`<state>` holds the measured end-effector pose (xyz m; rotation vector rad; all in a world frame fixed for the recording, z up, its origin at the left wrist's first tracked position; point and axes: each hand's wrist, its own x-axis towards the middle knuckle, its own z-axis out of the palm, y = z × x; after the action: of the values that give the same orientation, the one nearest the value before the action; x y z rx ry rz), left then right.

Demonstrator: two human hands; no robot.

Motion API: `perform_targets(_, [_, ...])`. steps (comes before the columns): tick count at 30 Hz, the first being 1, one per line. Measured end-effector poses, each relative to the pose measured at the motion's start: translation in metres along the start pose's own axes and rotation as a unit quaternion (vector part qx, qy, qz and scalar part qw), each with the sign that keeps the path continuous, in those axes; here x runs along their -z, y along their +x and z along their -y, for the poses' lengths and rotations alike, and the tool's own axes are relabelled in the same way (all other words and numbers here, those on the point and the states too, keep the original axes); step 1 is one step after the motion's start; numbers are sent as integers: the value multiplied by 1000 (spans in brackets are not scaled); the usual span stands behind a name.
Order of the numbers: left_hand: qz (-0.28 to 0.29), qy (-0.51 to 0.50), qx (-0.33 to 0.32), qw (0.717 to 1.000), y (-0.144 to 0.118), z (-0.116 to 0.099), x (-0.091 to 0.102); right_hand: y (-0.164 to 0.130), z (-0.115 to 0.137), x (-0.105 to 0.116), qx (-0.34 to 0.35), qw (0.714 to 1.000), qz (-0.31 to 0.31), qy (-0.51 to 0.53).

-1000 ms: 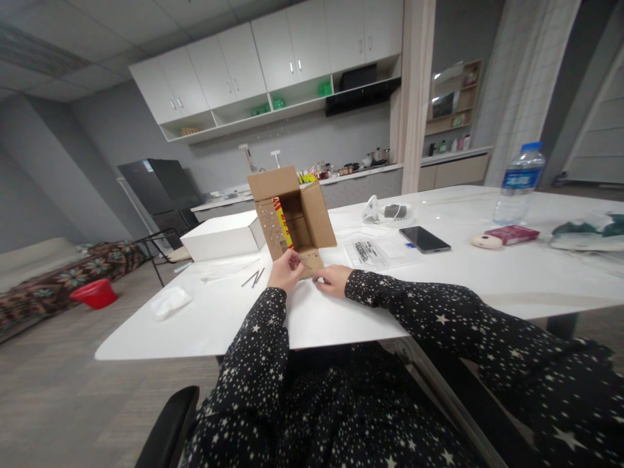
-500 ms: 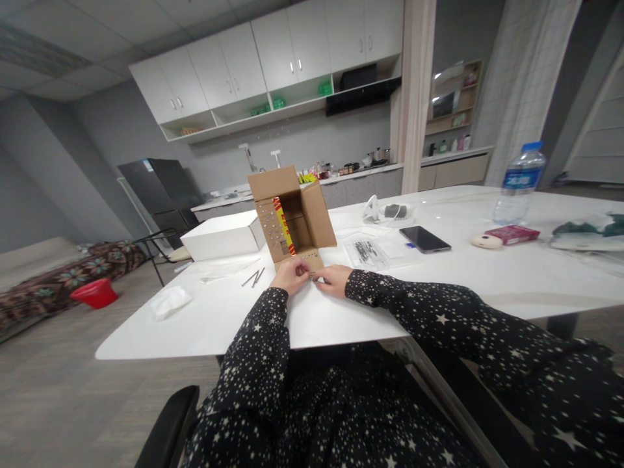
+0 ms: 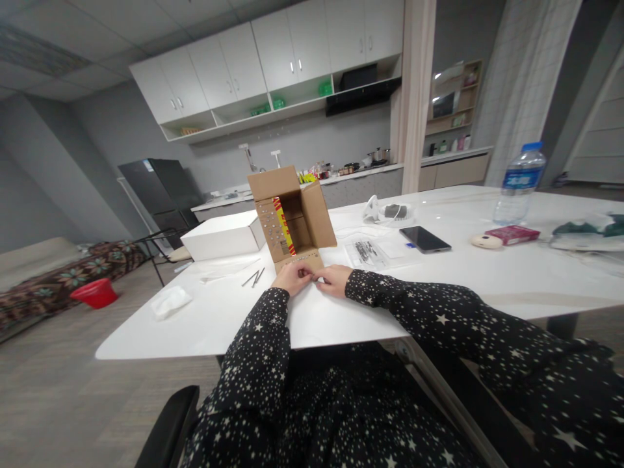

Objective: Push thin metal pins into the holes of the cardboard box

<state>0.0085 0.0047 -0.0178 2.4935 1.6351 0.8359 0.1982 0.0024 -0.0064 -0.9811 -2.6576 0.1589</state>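
An open cardboard box (image 3: 322, 218) stands tilted on the white table, its flaps spread. Small shiny studs dot its left flap, beside a yellow and red strip (image 3: 284, 227). More dots run along the front flap (image 3: 312, 260), which leans down toward me. My left hand (image 3: 292, 278) lies at that flap's lower edge, fingers curled into a pinch. Close to its fingertips is my right hand (image 3: 333, 280), its fingers also drawn together. Whatever lies between the fingertips is too small and hidden to make out. Left of my hands lie two thin metal tools (image 3: 253, 278).
A white box (image 3: 221, 237) stands behind on the left, with a crumpled tissue (image 3: 170, 302) nearer. To the right lie a clear packet with dark pieces (image 3: 366, 252), a phone (image 3: 425, 238), a cream-coloured rounded object (image 3: 486, 241), a dark red pack (image 3: 514, 234) and a water bottle (image 3: 517, 185).
My left fingertips have shifted slightly right and down, closer to my right fingertips. The cardboard box has stayed put.
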Motion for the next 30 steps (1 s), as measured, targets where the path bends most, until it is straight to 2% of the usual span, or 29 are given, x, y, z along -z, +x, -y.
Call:
perform_targets(8, [17, 20, 0, 1000, 0, -1, 1, 0, 0, 1, 8, 1000, -1, 2])
perform_targets(30, [15, 43, 1, 999, -1, -8, 5, -1, 3, 4, 2, 1000, 8, -8])
